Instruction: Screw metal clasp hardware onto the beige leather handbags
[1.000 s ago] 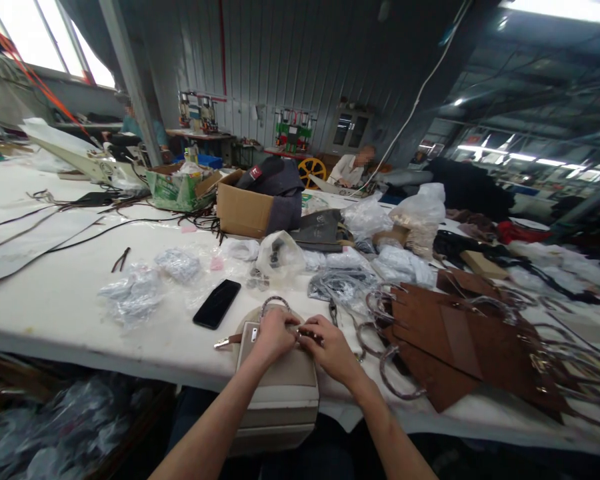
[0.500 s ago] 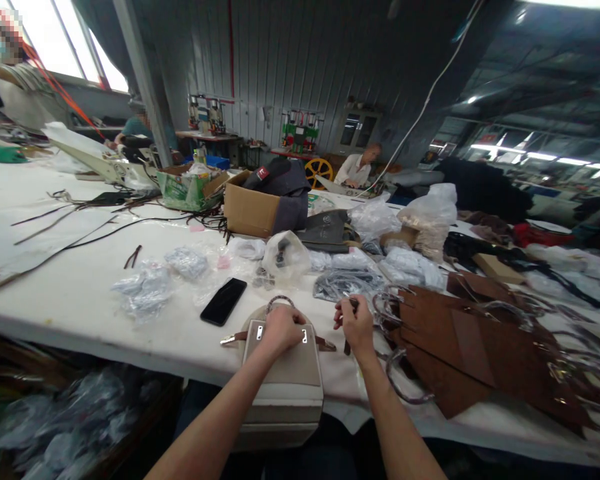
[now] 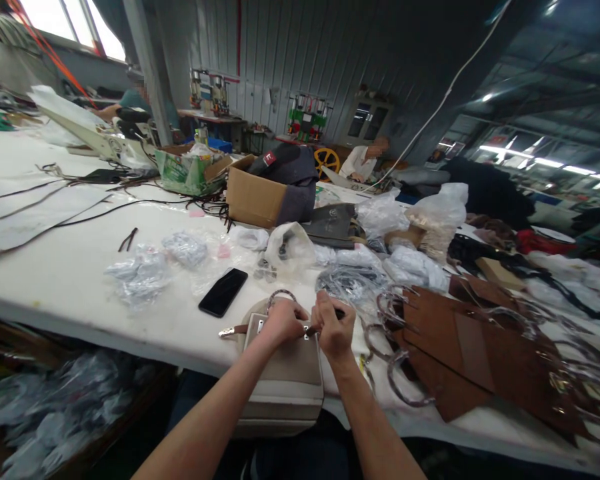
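Note:
A beige handbag with silver metal plates rests at the table's front edge, its braided handle arching up behind it. My left hand lies on the bag's top, fingers curled at the base of the handle; what they grip is hidden. Close on its right, my right hand is closed around a small dark object by the bag's right metal plate, a brown strap end near its fingertips. Another brown strap with a metal tip sticks out on the bag's left.
A black phone lies left of the bag, near crumpled plastic bags. Brown leather pieces with wrapped handles cover the right. Behind stand a cardboard box and a green box. Several people sit or stand farther back.
My right hand has moved left, from beside the bag onto its right metal plate, now close to my left hand. My left hand has stayed on the bag's top.

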Demonstrator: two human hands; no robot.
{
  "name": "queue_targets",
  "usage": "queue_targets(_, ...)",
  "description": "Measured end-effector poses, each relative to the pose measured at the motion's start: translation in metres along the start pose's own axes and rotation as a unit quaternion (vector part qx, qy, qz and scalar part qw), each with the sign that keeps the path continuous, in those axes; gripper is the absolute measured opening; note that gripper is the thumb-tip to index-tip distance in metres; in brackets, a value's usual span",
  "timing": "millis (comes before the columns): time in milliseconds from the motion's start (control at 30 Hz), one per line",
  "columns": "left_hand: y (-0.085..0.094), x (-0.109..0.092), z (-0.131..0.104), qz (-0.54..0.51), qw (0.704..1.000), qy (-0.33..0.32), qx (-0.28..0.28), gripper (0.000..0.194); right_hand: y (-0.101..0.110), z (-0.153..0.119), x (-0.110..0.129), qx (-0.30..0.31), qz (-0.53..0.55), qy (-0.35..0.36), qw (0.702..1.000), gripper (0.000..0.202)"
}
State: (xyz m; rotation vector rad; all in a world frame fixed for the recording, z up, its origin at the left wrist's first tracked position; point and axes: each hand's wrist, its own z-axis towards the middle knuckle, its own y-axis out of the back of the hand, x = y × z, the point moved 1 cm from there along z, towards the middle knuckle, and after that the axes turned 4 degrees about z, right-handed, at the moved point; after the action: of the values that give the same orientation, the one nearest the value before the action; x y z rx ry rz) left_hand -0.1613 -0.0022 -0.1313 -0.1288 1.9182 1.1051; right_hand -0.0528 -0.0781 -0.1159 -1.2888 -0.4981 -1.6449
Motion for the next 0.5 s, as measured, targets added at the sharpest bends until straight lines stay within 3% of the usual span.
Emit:
queue_targets(333, -0.003, 0.002, 0.001, 0.039, 0.999, 0.016, -0.009, 0.015, -0.002, -0.013, -0.016, -0.002, -0.055, -0.01, 0.998, 0.06)
queue_targets(500, -0.004, -0.004, -0.003, 0.031, 0.998, 0.039, -0.033, 0.02, -0.003, 0.003, -0.009, -0.033, 0.031, -0.06, 0.997, 0.063)
